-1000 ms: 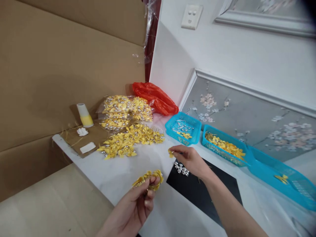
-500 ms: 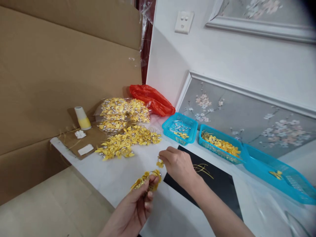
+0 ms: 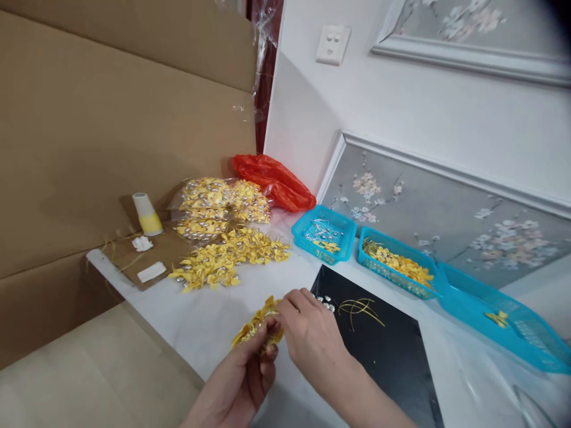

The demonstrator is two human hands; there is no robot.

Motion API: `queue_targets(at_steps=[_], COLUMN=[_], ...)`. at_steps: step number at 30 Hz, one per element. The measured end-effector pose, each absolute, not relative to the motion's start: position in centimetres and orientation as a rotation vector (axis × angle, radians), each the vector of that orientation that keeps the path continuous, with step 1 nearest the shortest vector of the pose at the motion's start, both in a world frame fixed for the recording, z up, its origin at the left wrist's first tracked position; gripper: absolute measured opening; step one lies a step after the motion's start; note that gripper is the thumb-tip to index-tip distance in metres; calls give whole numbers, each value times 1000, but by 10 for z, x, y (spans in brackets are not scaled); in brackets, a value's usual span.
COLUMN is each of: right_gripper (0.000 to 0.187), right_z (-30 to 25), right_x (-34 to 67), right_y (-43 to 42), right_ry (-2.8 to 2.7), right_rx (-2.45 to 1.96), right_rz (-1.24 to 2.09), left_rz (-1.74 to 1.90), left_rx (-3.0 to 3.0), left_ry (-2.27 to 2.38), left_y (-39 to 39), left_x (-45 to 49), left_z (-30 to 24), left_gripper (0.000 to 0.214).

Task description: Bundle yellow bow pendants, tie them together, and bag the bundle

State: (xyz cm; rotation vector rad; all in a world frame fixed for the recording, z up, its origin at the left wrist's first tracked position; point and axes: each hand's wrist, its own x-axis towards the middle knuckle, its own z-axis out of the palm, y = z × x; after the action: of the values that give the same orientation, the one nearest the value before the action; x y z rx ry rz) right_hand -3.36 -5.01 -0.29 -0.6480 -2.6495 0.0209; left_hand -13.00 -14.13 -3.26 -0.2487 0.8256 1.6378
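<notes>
Brown cardboard (image 3: pixel 111 119) walls off the left and far side of the white surface (image 3: pixel 209 309). A black sheet (image 3: pixel 401 351) lies on the near right part of the surface. Three blue baskets (image 3: pixel 388 274) run along its far right edge, and a loose pile of yellow bows (image 3: pixel 227 258) lies at far left.

Both hands meet at the near edge, above the left corner of the sheet. The left hand (image 3: pixel 238 386) has its grip pinching a bunch of yellow bows (image 3: pixel 259 324) from below, thumb and fingers pressed on its near end. The right hand (image 3: pixel 312 339) comes in from the right, its fingers curled and pressed together on the far end of the same bunch.

The bunch is loose and springy and is held only by fingertips, so a slack left pinch could let it fan apart and drop pieces onto the surface. A sharp tug from the right could pull bows out of order.

The silver beads (image 3: pixel 327 303) lie on the sheet just beside the right knuckles. They look round, and a brush from that hand or wrist could send them rolling. The gold threads (image 3: pixel 359 309) to the right of them could snag and drag along
</notes>
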Motion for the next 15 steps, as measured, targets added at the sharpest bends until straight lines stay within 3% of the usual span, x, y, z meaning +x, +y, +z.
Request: queue_targets(at_steps=[8,15], right_gripper=[11,18], right_z=[-18,-16], right_x=[-35,-32], right_y=[-61,-63], right_ry=[-2590,-2498], right_rx=[-538,-340], right_rz=[76,520], left_rz=[1661,1703], left_rx=[-246,-270], left_ry=[750,644], left_y=[-140,-141], left_x=[-127,-135], left_z=[-41,-43], left_gripper=[8,11])
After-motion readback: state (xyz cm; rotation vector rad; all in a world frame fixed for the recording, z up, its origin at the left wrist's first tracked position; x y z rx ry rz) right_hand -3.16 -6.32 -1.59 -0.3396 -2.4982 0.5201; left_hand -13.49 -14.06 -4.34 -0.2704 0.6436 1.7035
